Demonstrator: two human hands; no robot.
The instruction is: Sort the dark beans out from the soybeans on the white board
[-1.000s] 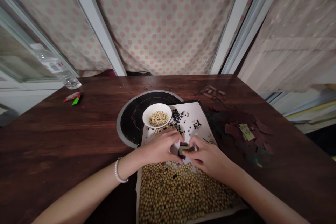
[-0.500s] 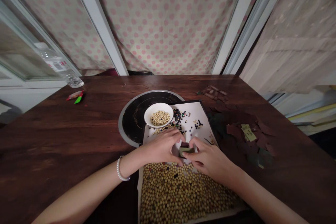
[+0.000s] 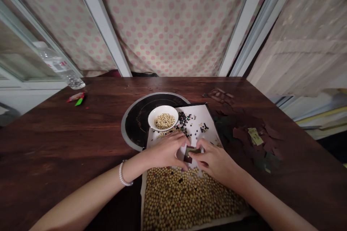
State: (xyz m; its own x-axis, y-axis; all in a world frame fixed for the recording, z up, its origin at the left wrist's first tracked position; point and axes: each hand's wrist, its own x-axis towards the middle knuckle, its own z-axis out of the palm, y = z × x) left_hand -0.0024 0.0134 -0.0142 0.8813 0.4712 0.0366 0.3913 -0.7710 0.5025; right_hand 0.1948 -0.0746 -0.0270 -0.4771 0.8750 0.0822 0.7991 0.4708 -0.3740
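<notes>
A small dark red flat piece (image 3: pixel 188 159) with a yellow-green patch (image 3: pixel 193 149) is between my hands, above a white tray (image 3: pixel 202 113). My left hand (image 3: pixel 168 150), with a pearl bracelet (image 3: pixel 122 174) at the wrist, curves round its left side, thumb below and fingers above. From the right, my right hand (image 3: pixel 217 158) pinches it with the thumb across the patch and the index finger bent behind. Many pale round beads (image 3: pixel 187 198) fill the near part of the tray. Fine detail of the piece is too dim to tell.
A white bowl (image 3: pixel 163 108) of pale beads overlaps a round black plate (image 3: pixel 132 115). Black beads (image 3: pixel 184 118) lie at the tray's far end. Dark red pieces (image 3: pixel 241 133) with a yellow-green slip (image 3: pixel 255 136) lie right. A bottle (image 3: pixel 61 66) and red-green wrapper (image 3: pixel 76 97) sit far left.
The yellow-green patch has shifted up between my fingers, and more of the dark red shows below it. My hands have hardly moved.
</notes>
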